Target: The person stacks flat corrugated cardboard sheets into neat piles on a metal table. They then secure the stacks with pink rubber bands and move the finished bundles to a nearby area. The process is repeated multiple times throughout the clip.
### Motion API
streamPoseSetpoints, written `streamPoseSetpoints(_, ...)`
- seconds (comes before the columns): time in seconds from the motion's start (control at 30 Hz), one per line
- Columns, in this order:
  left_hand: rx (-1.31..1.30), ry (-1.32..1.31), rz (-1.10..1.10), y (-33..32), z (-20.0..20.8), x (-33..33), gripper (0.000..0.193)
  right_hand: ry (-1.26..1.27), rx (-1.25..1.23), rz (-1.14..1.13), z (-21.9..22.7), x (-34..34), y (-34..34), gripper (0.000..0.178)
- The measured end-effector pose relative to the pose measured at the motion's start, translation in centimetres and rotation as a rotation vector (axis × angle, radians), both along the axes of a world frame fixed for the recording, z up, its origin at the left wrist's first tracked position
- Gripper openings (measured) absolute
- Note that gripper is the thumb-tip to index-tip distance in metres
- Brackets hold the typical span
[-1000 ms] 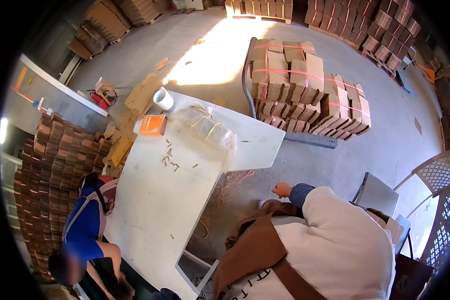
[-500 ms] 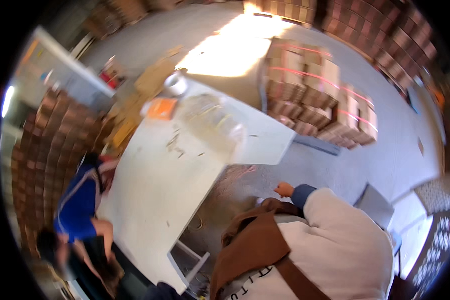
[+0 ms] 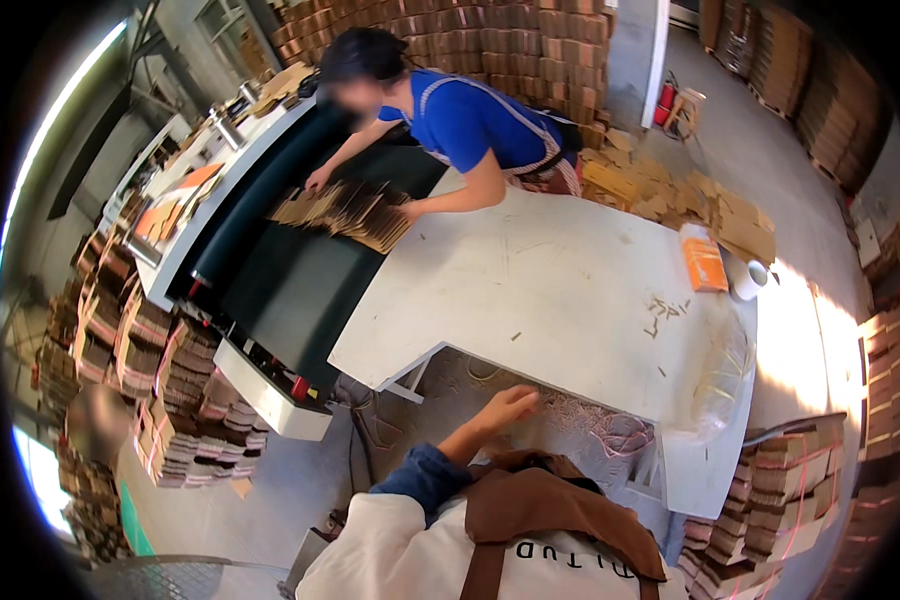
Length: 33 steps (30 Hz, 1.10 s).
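My left hand (image 3: 505,408) reaches forward from a blue cuff and white sleeve, below the near edge of the white table (image 3: 570,290). Its fingers are loosely stretched and hold nothing. My right hand is out of view. I see my brown apron (image 3: 550,510) at the bottom of the view. Across the table a co-worker in a blue shirt (image 3: 470,120) leans over, both hands on a fan of flat brown cardboard pieces (image 3: 345,210) that lie on a black conveyor belt (image 3: 290,290).
An orange packet (image 3: 705,265), a white tape roll (image 3: 748,280) and a clear plastic bag (image 3: 725,370) lie on the table's right end. Pink strapping (image 3: 620,435) lies under it. Strapped cardboard bundles (image 3: 790,490) stand at right, more bundles (image 3: 140,340) at left and behind.
The view has swung round sharply: the table now lies crosswise, with the co-worker at the top. My left hand still reaches out below the table edge.
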<state>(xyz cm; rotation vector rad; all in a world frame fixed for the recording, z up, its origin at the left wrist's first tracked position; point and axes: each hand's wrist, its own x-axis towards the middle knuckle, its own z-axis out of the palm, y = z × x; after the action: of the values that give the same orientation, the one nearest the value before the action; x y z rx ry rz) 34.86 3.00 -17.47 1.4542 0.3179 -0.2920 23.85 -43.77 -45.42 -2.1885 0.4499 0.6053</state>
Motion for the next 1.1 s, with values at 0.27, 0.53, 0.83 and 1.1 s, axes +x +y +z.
streamPoseSetpoints(0.27, -0.011, 0.317, 0.301, 6.3, -10.6, -3.8, 0.037, -0.318, -0.436, 0.746, -9.5, 8.8, -7.0, 0.029)
streamPoseSetpoints(0.53, 0.073, 0.584, 0.451, 13.7, -20.5, -14.6, 0.036, -0.039, -0.106, 0.369, -3.6, 12.5, 5.0, 0.038)
streamPoseSetpoints(0.83, 0.131, 0.677, 0.373, 17.1, -22.6, -14.1, 0.042, -0.008, -0.120, 0.304, -0.7, 13.5, 7.8, 0.042)
streamPoseSetpoints(1.1, 0.097, 0.632, 0.389, 19.2, -22.8, -13.6, 0.039, -0.157, -0.221, 0.558, -1.0, 14.8, 9.5, 0.041)
